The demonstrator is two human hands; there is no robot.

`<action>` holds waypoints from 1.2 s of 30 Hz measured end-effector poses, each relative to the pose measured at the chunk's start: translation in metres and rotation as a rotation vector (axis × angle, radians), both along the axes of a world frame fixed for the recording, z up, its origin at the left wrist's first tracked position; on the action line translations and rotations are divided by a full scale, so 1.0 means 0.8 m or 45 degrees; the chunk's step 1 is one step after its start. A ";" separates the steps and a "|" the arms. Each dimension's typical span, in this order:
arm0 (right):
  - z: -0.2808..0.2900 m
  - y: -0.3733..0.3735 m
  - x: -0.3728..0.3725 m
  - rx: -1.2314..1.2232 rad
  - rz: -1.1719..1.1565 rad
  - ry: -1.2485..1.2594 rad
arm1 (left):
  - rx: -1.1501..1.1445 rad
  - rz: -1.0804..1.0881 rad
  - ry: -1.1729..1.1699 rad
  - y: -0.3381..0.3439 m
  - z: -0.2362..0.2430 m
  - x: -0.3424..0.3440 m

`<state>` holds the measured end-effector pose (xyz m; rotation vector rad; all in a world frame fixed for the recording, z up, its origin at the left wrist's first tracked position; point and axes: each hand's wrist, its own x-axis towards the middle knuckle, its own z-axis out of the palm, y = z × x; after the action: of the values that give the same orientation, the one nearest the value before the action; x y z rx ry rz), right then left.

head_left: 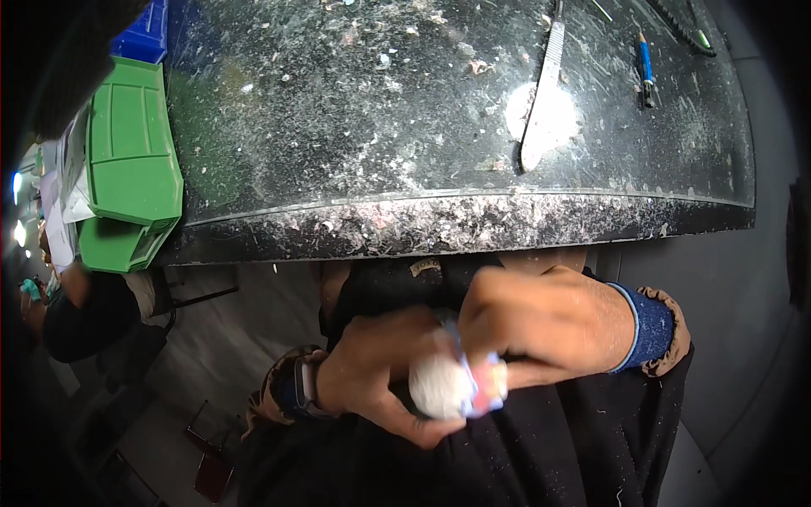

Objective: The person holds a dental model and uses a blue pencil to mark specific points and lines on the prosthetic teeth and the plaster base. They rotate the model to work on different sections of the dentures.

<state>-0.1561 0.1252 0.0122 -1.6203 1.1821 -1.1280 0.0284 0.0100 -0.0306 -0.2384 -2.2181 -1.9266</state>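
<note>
Over my lap, below the near edge of the bench, my left hand is closed around a rounded white plaster-like piece with pink and blue patches on its right side. My right hand is curled against the upper right of the piece, fingers bent and thumb side close to the pink and blue part. Motion smears both hands and the piece, so its exact kind does not show. Whether a small tool sits in the right fingers is hidden.
White crumbs and shavings cover the black bench and its front ledge. A flat metal-handled tool and a blue pencil lie on it. Left stand a green bin and a blue bin. Another person's gloved hand shows far left.
</note>
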 end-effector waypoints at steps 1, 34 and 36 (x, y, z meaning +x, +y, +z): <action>-0.009 0.002 0.003 0.063 -0.061 -0.081 | 0.086 0.191 -0.154 0.001 0.005 0.004; -0.023 0.032 0.120 0.340 -0.790 -0.413 | 0.238 0.406 -0.976 0.024 0.038 0.039; -0.025 0.031 0.122 0.280 -0.786 -0.361 | 0.224 0.406 -0.987 0.025 0.038 0.039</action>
<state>-0.0582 0.1502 -0.0076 -0.9050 1.5956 -1.4834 0.0594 0.0301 0.0001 0.9825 -2.2448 -2.2317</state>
